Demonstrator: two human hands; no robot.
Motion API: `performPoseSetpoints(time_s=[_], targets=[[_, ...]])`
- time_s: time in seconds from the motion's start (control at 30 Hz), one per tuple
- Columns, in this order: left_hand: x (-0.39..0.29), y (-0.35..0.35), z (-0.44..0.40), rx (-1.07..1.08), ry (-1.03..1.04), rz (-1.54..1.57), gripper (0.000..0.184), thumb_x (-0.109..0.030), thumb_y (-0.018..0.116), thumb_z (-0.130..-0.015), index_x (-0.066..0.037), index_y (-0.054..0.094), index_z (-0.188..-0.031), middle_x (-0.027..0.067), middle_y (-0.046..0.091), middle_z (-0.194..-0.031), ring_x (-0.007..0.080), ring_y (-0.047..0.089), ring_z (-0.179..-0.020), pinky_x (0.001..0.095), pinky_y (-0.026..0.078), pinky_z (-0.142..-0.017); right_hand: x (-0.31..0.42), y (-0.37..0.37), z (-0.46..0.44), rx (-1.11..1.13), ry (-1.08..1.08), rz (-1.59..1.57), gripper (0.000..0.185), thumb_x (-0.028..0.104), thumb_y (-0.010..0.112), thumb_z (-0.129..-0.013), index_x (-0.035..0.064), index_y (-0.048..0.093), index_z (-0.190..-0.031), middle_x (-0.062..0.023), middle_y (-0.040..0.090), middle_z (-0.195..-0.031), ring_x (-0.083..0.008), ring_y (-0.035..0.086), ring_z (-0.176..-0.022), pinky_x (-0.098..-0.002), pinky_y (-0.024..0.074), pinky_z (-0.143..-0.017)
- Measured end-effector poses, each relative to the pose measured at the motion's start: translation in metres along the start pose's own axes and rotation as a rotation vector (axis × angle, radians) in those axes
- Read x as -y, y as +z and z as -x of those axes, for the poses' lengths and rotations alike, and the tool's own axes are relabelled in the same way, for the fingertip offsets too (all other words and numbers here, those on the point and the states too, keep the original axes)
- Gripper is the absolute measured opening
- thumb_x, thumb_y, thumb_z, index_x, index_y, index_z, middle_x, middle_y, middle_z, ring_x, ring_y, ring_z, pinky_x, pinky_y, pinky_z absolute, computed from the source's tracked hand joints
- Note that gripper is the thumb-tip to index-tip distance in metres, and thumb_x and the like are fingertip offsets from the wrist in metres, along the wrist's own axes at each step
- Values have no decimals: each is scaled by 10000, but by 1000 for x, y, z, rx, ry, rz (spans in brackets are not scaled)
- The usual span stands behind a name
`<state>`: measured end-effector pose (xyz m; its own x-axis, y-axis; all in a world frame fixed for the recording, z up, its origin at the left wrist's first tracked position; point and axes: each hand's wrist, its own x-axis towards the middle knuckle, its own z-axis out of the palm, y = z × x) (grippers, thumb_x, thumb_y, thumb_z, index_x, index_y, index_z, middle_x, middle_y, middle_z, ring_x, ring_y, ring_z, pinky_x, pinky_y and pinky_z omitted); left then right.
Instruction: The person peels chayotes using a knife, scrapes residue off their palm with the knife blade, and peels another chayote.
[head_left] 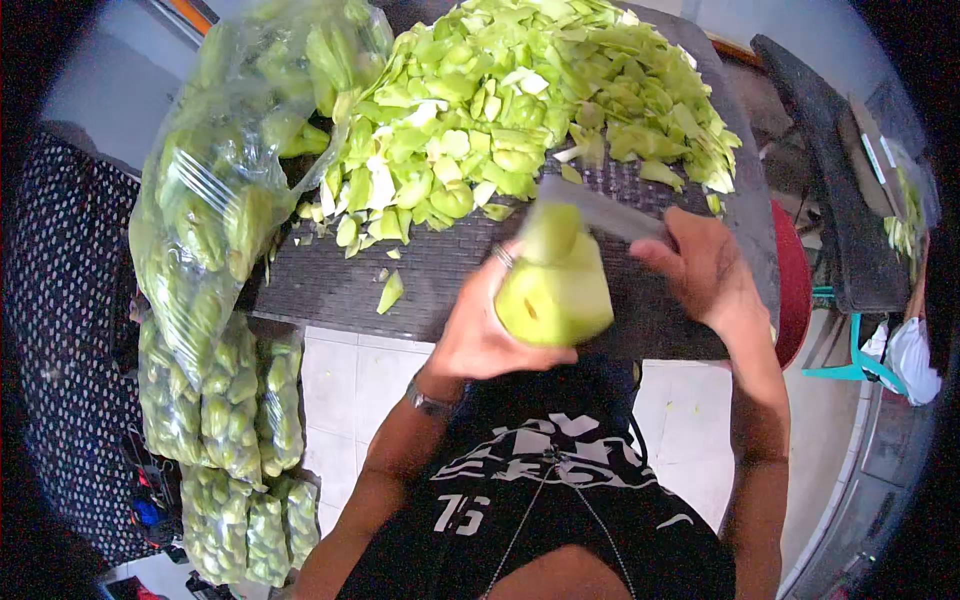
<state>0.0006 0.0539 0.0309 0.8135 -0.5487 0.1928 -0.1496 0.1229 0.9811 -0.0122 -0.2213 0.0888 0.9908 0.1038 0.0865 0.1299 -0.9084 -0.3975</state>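
My left hand (472, 328) is wrapped round a pale green, partly peeled chayote (558, 308), held up at the table's front edge. In my right hand (706, 268) is a knife (602, 212), its blade blurred by motion and pointing left above the chayote. A blurred green piece (552, 234) stands at the chayote's top, near the blade; whether it is still joined I cannot tell. Beyond both hands a big heap of green peelings (500, 120) covers much of the dark woven tabletop (345, 285).
A clear plastic bag of whole chayotes (215, 200) hangs over the table's left edge. Several filled bags (225, 405) are stacked below it. On the right are a red round seat (793, 285), a teal stand (850, 365) and a dark padded board (835, 180).
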Motion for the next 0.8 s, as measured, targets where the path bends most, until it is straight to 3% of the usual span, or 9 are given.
performPoseSetpoints(time_s=[0.03,0.17,0.23,0.37,0.4,0.53,0.63,0.73,0.8], targets=[[-6,-3,-1,112,103,-206,1057,-210,988,-582,9,427,-1450,111,585,-1350,210,565,-1252,365,444,-1083,-5,1,0,-1,-6,-7,658,629,574,-940,-12,533,-799,-271,531,-719,-496,551,-730,-494,414,-619],[0,8,-4,7,38,-19,983,-165,981,-595,9,475,-1420,102,603,-1322,195,574,-1221,358,439,-1083,-12,0,-2,67,88,-184,621,544,491,-1033,-31,532,-802,-260,472,-684,-453,454,-673,-474,391,-616],[3,8,-8,-82,-177,231,930,-142,973,-615,8,500,-1401,83,617,-1301,177,586,-1195,344,461,-1058,-14,5,-1,26,94,-241,613,519,474,-1053,-41,534,-810,-243,452,-668,-402,400,-642,-462,388,-616],[7,-4,-16,-161,-340,435,789,-81,900,-696,13,520,-1381,87,633,-1285,179,607,-1177,338,481,-1035,-14,7,-7,76,256,-252,629,537,487,-1043,-40,585,-811,-240,529,-694,-384,518,-645,-460,449,-640],[14,-10,-17,-142,-369,469,710,-128,795,-807,-3,473,-1428,114,614,-1338,228,618,-1204,386,492,-1042,-13,14,-4,51,200,-309,627,530,482,-1048,-39,584,-803,-241,528,-697,-370,510,-640,-452,446,-636],[30,-14,-14,-106,-262,1095,771,-332,658,-894,-3,353,-1521,207,497,-1491,392,521,-1343,545,391,-1153,1,6,-1,112,82,-343,596,500,470,-1063,-37,596,-837,-231,531,-728,-313,485,-635,-428,442,-636],[32,-4,-11,-79,-315,1251,714,-260,637,-939,-47,322,-1543,170,509,-1480,335,504,-1368,518,373,-1171,-1,9,-1,36,-50,-414,528,448,484,-1066,-39,610,-905,-244,539,-757,-317,536,-663,-437,453,-660],[25,3,-14,-73,-309,1003,738,-248,658,-949,-45,294,-1558,157,476,-1506,316,479,-1388,514,366,-1173,-3,6,-2,159,195,-411,429,371,509,-1061,-31,619,-960,-253,593,-807,-378,633,-755,-465,473,-693],[14,3,-14,-106,-216,908,768,-186,672,-935,-30,261,-1564,161,469,-1506,313,472,-1391,508,383,-1163,-22,27,3,3,18,-528,508,473,404,-1084,51,519,-825,-83,441,-701,-208,454,-614,-358,377,-567]])
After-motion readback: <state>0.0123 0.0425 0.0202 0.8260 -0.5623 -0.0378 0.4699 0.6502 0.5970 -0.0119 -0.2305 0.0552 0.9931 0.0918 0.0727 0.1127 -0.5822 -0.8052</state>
